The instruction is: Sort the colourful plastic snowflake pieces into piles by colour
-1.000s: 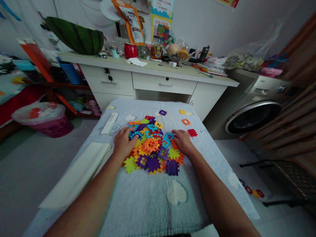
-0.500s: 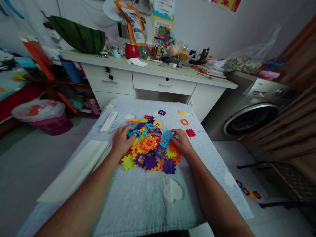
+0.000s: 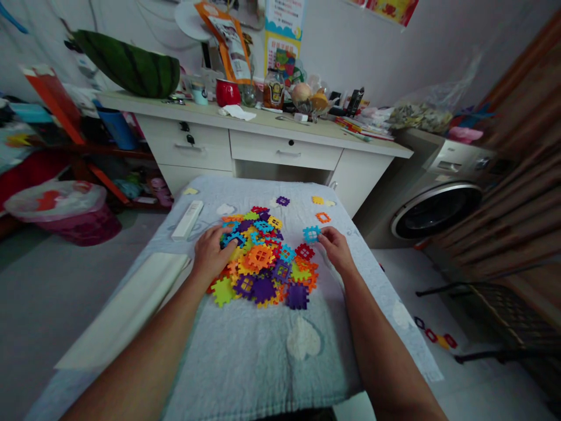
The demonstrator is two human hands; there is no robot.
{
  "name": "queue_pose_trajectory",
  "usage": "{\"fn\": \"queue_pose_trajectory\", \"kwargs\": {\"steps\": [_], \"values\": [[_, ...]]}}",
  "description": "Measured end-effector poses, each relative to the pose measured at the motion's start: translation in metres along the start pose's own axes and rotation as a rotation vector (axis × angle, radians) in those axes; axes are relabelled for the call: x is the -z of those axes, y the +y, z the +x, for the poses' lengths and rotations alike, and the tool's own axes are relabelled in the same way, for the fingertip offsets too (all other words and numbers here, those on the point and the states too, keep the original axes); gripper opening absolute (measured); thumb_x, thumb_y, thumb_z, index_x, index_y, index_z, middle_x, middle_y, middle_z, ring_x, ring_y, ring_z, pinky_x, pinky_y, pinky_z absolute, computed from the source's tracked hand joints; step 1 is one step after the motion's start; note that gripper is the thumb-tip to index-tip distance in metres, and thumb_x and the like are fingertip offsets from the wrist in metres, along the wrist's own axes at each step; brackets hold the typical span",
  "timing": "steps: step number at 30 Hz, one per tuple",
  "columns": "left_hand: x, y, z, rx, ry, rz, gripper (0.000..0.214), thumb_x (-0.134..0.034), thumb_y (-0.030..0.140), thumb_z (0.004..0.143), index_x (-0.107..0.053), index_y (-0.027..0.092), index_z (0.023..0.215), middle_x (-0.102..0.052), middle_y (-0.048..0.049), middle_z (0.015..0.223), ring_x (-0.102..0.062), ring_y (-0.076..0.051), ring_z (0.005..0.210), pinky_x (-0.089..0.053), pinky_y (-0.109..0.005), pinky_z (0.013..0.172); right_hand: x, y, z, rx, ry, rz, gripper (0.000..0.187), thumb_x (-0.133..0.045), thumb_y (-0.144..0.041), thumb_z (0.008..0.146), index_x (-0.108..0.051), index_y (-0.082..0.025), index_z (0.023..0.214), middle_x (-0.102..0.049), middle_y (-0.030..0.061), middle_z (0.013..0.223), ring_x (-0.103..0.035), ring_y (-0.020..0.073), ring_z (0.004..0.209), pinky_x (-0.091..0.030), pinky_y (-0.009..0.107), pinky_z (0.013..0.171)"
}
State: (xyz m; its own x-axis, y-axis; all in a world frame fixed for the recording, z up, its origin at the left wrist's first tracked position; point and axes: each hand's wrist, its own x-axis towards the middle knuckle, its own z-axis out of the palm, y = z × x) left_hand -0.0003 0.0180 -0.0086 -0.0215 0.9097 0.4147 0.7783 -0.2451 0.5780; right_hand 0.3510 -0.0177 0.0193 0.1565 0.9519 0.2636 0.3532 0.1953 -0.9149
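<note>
Colourful plastic interlocking tiles (image 3: 263,289) with notched edges lie in a heap on a cloth-covered table (image 3: 263,351). My right hand (image 3: 336,248) pinches a light blue window-shaped tile (image 3: 311,234) by its right edge, just off the heap's right side. Below that tile a red tile (image 3: 305,252) shows. My left hand (image 3: 212,252) rests against the heap's left side, thumb and fingers apart around blue tiles (image 3: 234,238); its fingertips are partly hidden among the pieces. An orange window tile (image 3: 260,256) tops the heap.
Beyond the heap lie a purple tile (image 3: 283,201), a yellow tile (image 3: 318,200) and an orange frame tile (image 3: 323,217). A white box (image 3: 187,220) is at the table's left. Behind stands a cluttered desk (image 3: 284,153); a washing machine (image 3: 432,175) is to the right.
My right hand has lifted the light blue tile off the heap and moved it up and right, uncovering a red tile. My left hand stays at the heap's left side.
</note>
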Motion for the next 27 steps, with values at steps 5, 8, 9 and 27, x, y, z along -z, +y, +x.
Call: {"fn": "queue_pose_trajectory", "kwargs": {"steps": [5,8,9,27], "values": [[0.001,-0.001,0.0,-0.014,-0.011,-0.004,0.034,-0.055,0.044,0.082,-0.065,0.022,0.107,-0.061,-0.0094,0.122,-0.055,-0.028,0.118,-0.041,-0.044,0.106,0.047,-0.001,0.003,-0.085,0.198,-0.067,0.034,-0.059,-0.038,0.07,-0.062,-0.018,0.098,-0.048,-0.0057,0.06,-0.044,0.0126,0.054,-0.037,0.026,0.055],[0.001,-0.001,0.0,-0.014,-0.011,-0.003,0.033,-0.055,0.043,0.082,-0.065,0.023,0.107,-0.061,-0.0092,0.122,-0.055,-0.028,0.118,-0.041,-0.044,0.106,0.068,0.003,0.001,-0.156,0.211,-0.185,0.03,-0.054,-0.032,0.068,-0.066,-0.017,0.092,-0.042,-0.0064,0.055,-0.039,0.0115,0.05,-0.032,0.025,0.05],[0.0,-0.002,0.0,-0.013,-0.011,-0.001,0.033,-0.055,0.043,0.082,-0.065,0.023,0.107,-0.06,-0.0091,0.123,-0.055,-0.028,0.118,-0.041,-0.044,0.106,0.073,0.005,0.0,-0.175,0.183,-0.22,0.028,-0.053,-0.03,0.067,-0.066,-0.017,0.089,-0.043,-0.0057,0.055,-0.04,0.0117,0.051,-0.033,0.025,0.051],[0.001,-0.001,-0.001,-0.04,0.009,-0.049,0.031,-0.055,0.041,0.082,-0.065,0.023,0.105,-0.062,-0.008,0.118,-0.056,-0.028,0.116,-0.043,-0.044,0.105,0.092,0.016,-0.01,-0.197,-0.249,-0.869,0.039,-0.081,-0.029,0.063,-0.068,-0.017,0.098,-0.066,0.0066,0.096,-0.061,0.0179,0.083,-0.048,0.028,0.074]]}}
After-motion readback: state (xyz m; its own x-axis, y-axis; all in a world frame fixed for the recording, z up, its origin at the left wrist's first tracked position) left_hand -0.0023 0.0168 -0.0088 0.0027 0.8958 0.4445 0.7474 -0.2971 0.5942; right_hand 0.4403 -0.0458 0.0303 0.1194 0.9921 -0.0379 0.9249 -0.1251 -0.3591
